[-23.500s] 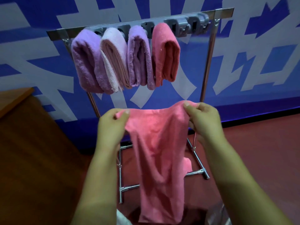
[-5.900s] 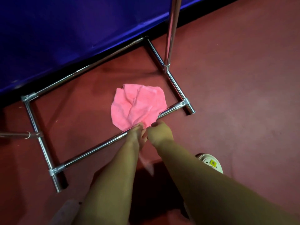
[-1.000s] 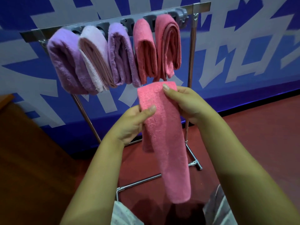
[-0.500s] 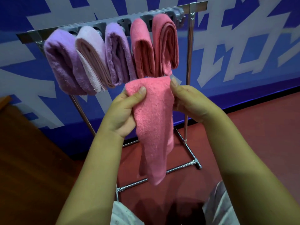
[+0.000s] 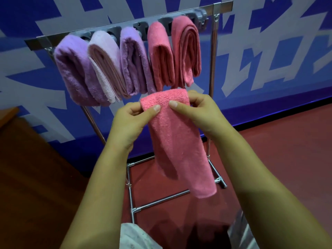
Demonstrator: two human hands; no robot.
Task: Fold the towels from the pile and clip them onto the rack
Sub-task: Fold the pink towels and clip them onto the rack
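Note:
I hold a pink towel [image 5: 177,141] folded into a narrow strip, its top fold just below the hanging towels. My left hand [image 5: 133,123] pinches its upper left edge with the thumb on the front. My right hand [image 5: 195,114] pinches the upper right edge the same way. The strip hangs down to the right. On the metal rack [image 5: 213,51] several folded towels hang from grey clips: a purple towel [image 5: 71,72], a pale pink towel [image 5: 106,65], a second purple towel [image 5: 133,60], a pink towel [image 5: 161,56] and another pink towel [image 5: 186,49]. One grey clip [image 5: 201,16] at the bar's right end shows bare.
A blue and white patterned wall [image 5: 269,51] stands right behind the rack. The rack's chrome base [image 5: 161,200] lies on the red floor [image 5: 287,150]. A brown wooden surface [image 5: 36,177] fills the left side.
Both thumbs have moved closer together on the front of the strip, and its top fold is narrower and tighter. The hanging tail has swung to the right.

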